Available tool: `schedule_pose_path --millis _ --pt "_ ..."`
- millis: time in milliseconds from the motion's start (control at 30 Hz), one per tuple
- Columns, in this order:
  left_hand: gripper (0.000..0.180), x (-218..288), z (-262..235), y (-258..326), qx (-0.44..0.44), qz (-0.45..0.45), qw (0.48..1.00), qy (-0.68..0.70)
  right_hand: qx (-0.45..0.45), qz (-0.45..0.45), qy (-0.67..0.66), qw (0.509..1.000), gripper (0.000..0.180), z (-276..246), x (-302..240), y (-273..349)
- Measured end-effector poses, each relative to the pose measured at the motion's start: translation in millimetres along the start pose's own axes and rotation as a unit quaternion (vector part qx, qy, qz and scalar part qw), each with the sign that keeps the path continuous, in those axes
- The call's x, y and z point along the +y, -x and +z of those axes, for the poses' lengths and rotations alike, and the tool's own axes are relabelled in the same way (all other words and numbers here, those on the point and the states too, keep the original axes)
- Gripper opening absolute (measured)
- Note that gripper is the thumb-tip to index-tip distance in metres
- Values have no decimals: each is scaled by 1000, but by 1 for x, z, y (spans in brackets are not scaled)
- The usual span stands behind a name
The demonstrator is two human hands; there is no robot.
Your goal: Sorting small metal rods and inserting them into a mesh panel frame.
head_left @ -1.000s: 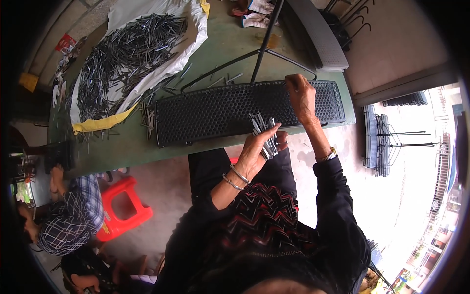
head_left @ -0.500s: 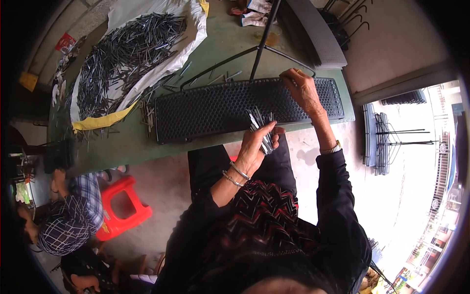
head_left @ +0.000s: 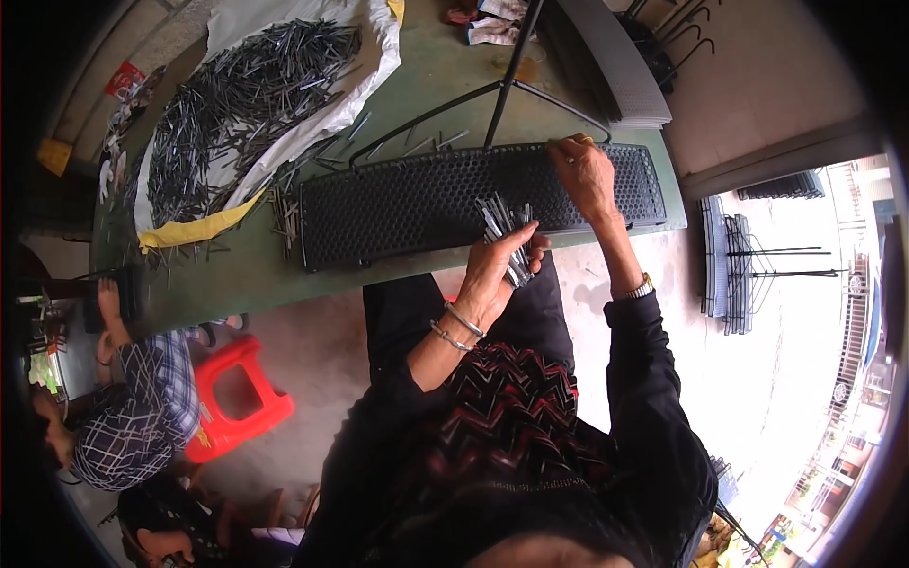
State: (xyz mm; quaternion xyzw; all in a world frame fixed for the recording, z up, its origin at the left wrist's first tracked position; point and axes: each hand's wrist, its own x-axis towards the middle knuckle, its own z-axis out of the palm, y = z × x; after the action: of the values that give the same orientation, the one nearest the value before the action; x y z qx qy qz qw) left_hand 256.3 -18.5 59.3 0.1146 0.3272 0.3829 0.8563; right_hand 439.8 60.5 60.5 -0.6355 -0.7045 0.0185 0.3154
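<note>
My left hand (head_left: 494, 269) is closed around a bunch of thin metal strips (head_left: 496, 216) that fan out past the thumb. It hovers over the near edge of a long black perforated metal shelf (head_left: 398, 205) lying on the green table. At the shelf's far edge, right of the middle, the fingers of my right hand (head_left: 587, 178) are pinched together. Whatever they hold, if anything, is too small and covered to make out. A black rod frame (head_left: 502, 90) rises from the shelf's far side, its arms meeting the far edge.
A heap of dark metal strips (head_left: 256, 80) lies on white sheeting (head_left: 377, 71) on the table (head_left: 431, 104). Curved grey panels (head_left: 620, 80) are stacked at the back right, near gloves (head_left: 497, 30). Left, a person (head_left: 128, 417) works by a red stool (head_left: 275, 412).
My right hand has shifted slightly along the shelf's far edge, fingers still pinched. My left hand keeps its bunch almost in place. The co-worker's hand at the left has moved up.
</note>
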Motion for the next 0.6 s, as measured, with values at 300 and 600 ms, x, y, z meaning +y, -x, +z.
schedule_pose_path --millis 300,600 --pt "16 1 1 -3 -12 25 999 -21 -320 184 -414 832 25 -49 -46 30" --pt "17 -1 3 -2 21 14 998 -52 -282 232 -461 809 13 -55 -46 36"
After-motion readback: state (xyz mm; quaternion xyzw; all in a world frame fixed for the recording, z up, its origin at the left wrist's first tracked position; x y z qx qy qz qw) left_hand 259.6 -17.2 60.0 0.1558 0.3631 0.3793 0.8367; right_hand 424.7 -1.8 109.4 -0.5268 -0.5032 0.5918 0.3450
